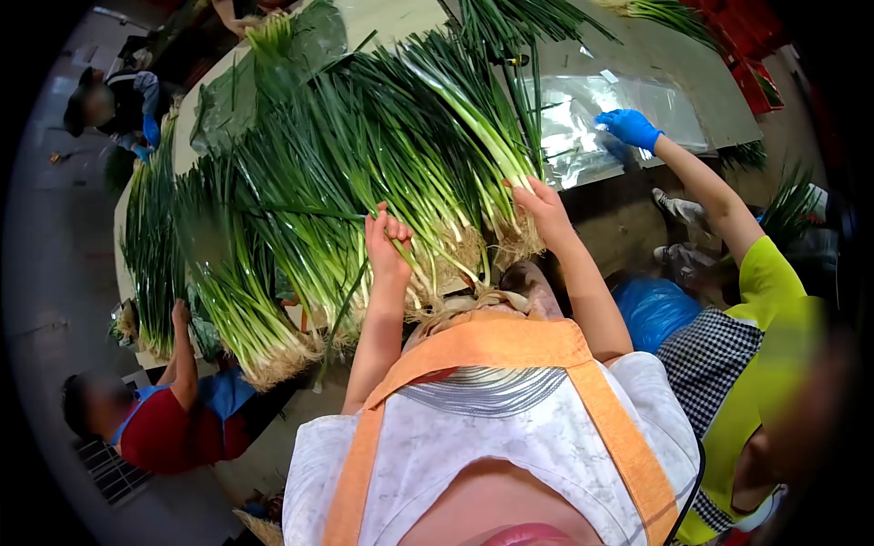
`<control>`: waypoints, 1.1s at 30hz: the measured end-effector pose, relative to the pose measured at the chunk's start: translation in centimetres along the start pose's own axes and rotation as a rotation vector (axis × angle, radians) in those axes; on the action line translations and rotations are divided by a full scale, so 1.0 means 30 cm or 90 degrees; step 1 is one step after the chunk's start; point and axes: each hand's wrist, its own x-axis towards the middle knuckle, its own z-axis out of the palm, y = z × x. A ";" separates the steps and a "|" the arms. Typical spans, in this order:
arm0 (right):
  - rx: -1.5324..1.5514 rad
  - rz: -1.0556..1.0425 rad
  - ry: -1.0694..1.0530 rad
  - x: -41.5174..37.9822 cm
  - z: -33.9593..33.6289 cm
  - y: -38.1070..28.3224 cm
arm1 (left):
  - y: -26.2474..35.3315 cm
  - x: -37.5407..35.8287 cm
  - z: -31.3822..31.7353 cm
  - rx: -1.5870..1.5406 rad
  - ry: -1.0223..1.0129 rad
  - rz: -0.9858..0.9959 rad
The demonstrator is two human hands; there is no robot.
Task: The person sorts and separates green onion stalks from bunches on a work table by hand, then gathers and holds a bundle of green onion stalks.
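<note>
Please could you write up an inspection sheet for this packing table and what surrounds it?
Surface: pale table, largely covered.
Produce: green onions in a wide row, roots towards the wearer.
Clutter: clear plastic at right, under a co-worker's blue-gloved hand.
Hands: left hand holds a few stalks; right hand grips a bunch near its roots.
Cables: black cord or strap beside the wearer, unclear which.
Surroundings: red crates, several co-workers nearby.
</note>
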 end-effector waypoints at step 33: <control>-0.537 -0.248 0.091 -0.175 0.139 0.087 | -0.188 -0.014 0.068 0.093 -0.085 -0.218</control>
